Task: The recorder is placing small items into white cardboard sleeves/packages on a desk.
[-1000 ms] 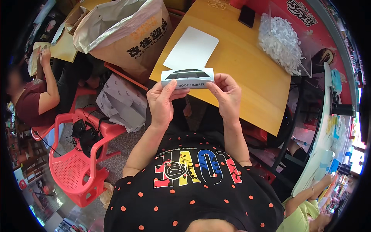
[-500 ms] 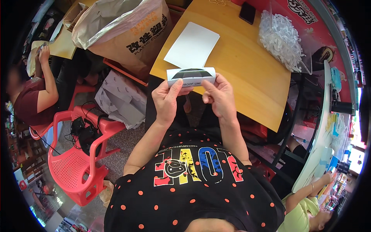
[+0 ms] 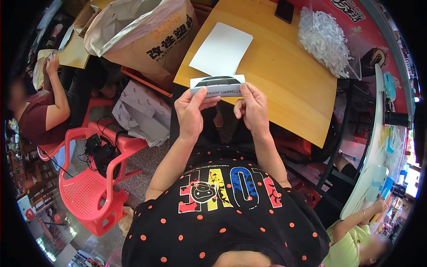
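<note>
A folded printed card (image 3: 218, 91), white and grey with a picture of a dark umbrella, is held up at the near edge of the wooden table. My left hand (image 3: 190, 113) grips its left end, thumb on the front face and fingers behind. The thumb and index finger of my right hand (image 3: 255, 109) pinch the right end, while the other fingers curl in below. Just beyond the card, a stack of white sheets (image 3: 221, 49) lies on the tabletop (image 3: 284, 89).
A clear container of small white plastic pieces (image 3: 327, 44) and a dark phone (image 3: 284, 11) sit toward the table's far right. On the left stand a large woven sack (image 3: 133, 44) and a red plastic chair (image 3: 84, 189) with black cables. Other people sit at left and lower right.
My right hand has shifted from in front of the card to its right end, uncovering more of the printed front. The left hand keeps its grip.
</note>
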Motion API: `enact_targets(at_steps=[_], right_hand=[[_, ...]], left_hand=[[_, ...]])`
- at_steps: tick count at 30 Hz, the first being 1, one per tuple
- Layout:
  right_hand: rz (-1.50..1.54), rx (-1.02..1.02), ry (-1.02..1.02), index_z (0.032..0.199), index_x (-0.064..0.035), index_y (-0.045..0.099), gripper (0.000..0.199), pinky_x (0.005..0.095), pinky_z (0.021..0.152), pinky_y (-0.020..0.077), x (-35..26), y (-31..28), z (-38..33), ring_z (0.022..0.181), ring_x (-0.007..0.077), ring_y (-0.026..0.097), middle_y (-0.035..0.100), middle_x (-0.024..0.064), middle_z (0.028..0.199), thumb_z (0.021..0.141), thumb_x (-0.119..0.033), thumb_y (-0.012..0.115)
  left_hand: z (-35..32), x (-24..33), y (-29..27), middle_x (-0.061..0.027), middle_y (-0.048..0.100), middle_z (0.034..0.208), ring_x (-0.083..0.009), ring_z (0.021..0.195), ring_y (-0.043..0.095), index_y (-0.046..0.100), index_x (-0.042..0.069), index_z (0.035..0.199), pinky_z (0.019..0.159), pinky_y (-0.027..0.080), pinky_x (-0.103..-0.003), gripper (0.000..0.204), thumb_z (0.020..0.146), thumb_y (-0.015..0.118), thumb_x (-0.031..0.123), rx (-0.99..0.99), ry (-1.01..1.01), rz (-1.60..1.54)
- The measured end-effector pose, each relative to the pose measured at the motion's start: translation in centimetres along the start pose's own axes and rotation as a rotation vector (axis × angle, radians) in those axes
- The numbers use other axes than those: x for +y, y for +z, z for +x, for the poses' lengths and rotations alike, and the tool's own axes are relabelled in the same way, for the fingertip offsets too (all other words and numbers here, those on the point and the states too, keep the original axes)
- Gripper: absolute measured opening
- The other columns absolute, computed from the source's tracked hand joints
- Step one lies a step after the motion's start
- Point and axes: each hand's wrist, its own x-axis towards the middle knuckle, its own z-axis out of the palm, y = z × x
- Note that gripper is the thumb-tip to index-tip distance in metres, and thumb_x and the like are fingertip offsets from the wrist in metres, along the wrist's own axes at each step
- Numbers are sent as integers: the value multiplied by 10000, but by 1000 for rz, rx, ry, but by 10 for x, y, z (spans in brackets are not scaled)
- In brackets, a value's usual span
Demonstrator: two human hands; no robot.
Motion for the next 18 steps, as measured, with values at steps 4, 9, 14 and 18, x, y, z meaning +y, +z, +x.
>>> enact_targets(at_steps=[4, 9, 14, 18], right_hand=[[-185, -16, -16, 980, 34, 617, 266, 183, 374, 279, 1, -14, 4, 402, 29, 369, 548, 1, 712, 976, -212, 514], [-291, -6, -84, 944, 21, 667, 208, 188, 490, 249, 0, -24, 7, 571, 12, 332, 474, -56, 746, 933, -148, 546], [-71, 7, -19, 909, 23, 653, 185, 192, 502, 232, 3, -38, 11, 566, 17, 294, 434, -75, 702, 923, -128, 547], [-51, -12, 21, 892, 13, 646, 185, 193, 504, 222, 1, -48, 13, 567, 14, 283, 416, -84, 682, 921, -141, 548]], left_hand=[[5, -4, -4, -145, 689, 881, -205, 710, 698, 634, -37, 978, 636, 578, -263, 173, 919, 572, 114, 17, -43, -51], [5, -6, 4, -143, 689, 872, -188, 683, 689, 636, -37, 971, 620, 573, -253, 175, 915, 593, 124, -1, 12, 135], [10, 2, -5, -158, 678, 921, -222, 739, 698, 613, -73, 1031, 620, 569, -263, 294, 958, 526, 199, -194, -186, 29], [13, 8, -23, -174, 658, 991, -236, 785, 698, 583, -96, 1085, 614, 566, -264, 365, 980, 473, 236, -332, -387, -12]])
